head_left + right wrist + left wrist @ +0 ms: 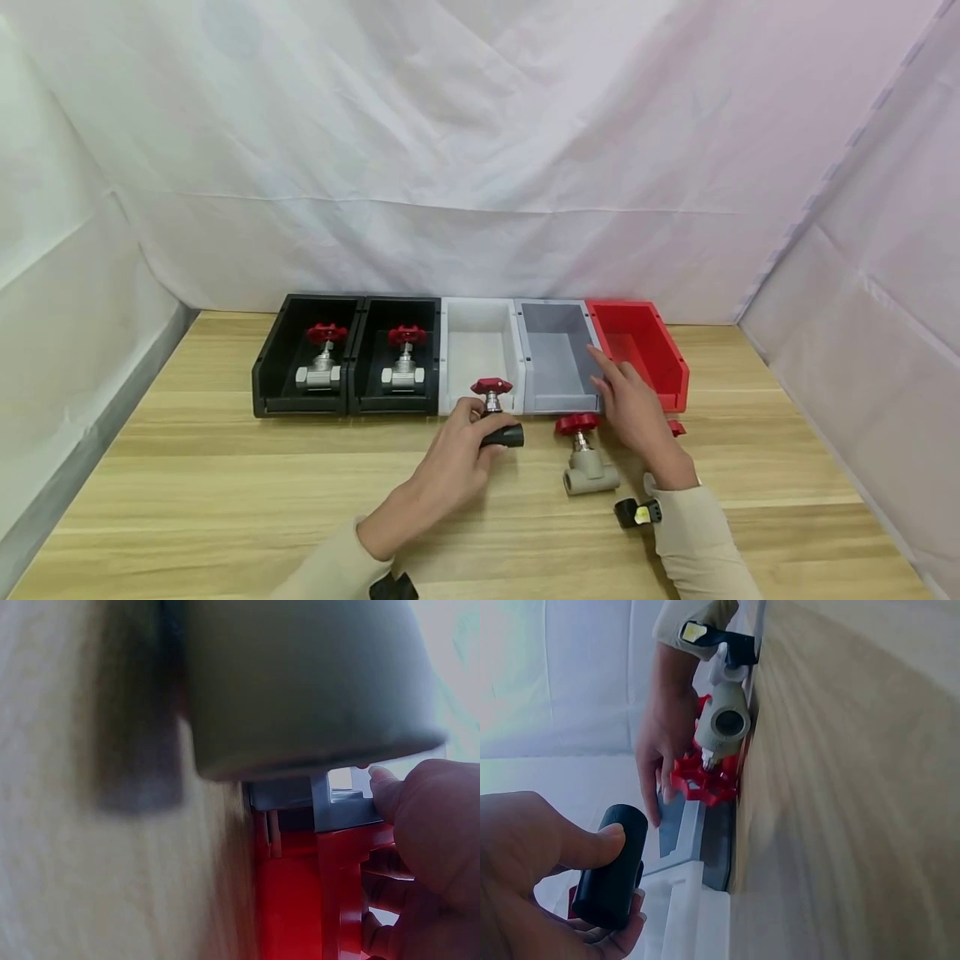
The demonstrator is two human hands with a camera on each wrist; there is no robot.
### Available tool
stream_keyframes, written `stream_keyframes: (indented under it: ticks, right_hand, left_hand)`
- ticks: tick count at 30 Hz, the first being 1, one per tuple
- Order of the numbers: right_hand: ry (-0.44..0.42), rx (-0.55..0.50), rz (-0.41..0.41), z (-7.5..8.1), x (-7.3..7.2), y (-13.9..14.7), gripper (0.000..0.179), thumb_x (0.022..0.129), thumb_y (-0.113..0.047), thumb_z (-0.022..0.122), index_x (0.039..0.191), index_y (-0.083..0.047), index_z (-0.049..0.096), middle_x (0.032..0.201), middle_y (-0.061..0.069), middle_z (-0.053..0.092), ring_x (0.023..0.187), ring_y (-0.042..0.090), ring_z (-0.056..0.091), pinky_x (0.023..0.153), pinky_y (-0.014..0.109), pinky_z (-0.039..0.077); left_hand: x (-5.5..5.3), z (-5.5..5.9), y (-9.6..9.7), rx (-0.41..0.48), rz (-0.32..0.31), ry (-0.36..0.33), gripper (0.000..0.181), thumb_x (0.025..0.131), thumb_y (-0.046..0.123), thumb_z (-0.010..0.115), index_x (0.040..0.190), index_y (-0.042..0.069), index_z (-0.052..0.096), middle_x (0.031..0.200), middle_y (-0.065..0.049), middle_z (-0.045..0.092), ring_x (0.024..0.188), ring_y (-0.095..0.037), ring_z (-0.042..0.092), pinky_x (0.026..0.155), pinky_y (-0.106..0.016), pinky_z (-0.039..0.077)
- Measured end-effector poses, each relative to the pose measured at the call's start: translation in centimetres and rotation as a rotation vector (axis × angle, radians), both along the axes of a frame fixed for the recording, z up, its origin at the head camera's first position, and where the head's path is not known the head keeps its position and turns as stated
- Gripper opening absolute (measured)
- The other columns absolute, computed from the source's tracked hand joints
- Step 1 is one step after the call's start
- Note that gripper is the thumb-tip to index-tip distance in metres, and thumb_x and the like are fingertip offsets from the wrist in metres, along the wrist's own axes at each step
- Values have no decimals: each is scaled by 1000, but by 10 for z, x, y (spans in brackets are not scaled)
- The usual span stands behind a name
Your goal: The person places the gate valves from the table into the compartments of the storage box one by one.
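My left hand [452,457] pinches a black-bodied valve with a red handwheel [491,386] in front of the white bin. In the left wrist view, the thumb lies along the valve's black pipe body [613,866]. My right hand [636,412] reaches over the front of the grey bin [558,403] and red bin [681,392], fingers extended, holding nothing visible. Below it, a beige valve [590,472] with a red handwheel stands on the table; its body looms close in the right wrist view. Another red handwheel [677,427] shows partly behind the right wrist.
Bins stand in a row against the white cloth backdrop [465,250]. The two black bins [300,406] at left each hold a silver valve [322,373] with a red handwheel. A white bin [467,312] sits mid-row. Wood-grain table [225,500] extends in front.
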State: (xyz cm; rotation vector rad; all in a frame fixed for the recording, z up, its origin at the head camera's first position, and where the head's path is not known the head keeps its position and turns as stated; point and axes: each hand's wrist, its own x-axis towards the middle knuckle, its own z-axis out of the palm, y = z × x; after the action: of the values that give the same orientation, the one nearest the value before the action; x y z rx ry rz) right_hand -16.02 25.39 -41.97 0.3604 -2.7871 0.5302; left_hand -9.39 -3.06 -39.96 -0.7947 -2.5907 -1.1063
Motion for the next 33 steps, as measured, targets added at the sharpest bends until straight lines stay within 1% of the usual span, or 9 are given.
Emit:
stream_keyframes:
  ticks: [5, 11, 18, 22, 28, 33]
  right_hand:
    - [-2, -2, 2, 0, -1, 0, 62, 89, -14, 69, 145, -16, 42, 94, 14, 54, 69, 21, 50, 59, 33, 48]
    - [-18, 7, -11, -3, -2, 1, 63, 89, -14, 68, 146, -18, 41, 95, 13, 54, 70, 21, 51, 60, 33, 48]
    - [-18, 8, -14, -3, -2, 0, 63, 89, -14, 69, 146, -18, 41, 96, 14, 54, 70, 21, 51, 61, 33, 49]
    - [-19, 7, -16, -2, -1, 1, 63, 89, -13, 69, 146, -17, 41, 96, 14, 54, 70, 21, 51, 61, 34, 49]
    - [-23, 0, -10, -2, 0, 1, 63, 89, -13, 68, 146, -17, 41, 96, 15, 54, 71, 21, 51, 61, 34, 49]
    - [-14, -5, -6, -2, 0, 0, 63, 89, -13, 68, 146, -17, 42, 96, 14, 54, 71, 21, 51, 61, 34, 49]
  left_hand:
    - [-11, 2, 0, 14, -5, 45, 31, 82, 2, 74, 111, 12, 69, 106, -18, 51, 88, -26, 55, 76, -39, 50]
    - [-23, 3, 4, 31, 32, 84, 30, 80, 0, 74, 109, 9, 70, 104, -19, 52, 90, -29, 55, 79, -41, 49]
    - [-37, 4, 8, 20, 82, 74, 31, 79, -3, 74, 108, 10, 71, 100, -18, 52, 87, -27, 54, 77, -40, 49]
    - [-45, 5, 11, -2, 113, 62, 30, 80, -2, 73, 107, 11, 71, 100, -18, 52, 89, -29, 54, 79, -41, 49]
    - [-58, 6, 16, -55, 169, 55, 31, 79, -3, 72, 107, 10, 70, 100, -23, 54, 90, -34, 54, 81, -43, 47]
    - [-66, 4, 20, -103, 205, 41, 32, 78, -4, 71, 107, 9, 71, 99, -24, 56, 89, -35, 54, 80, -43, 47]
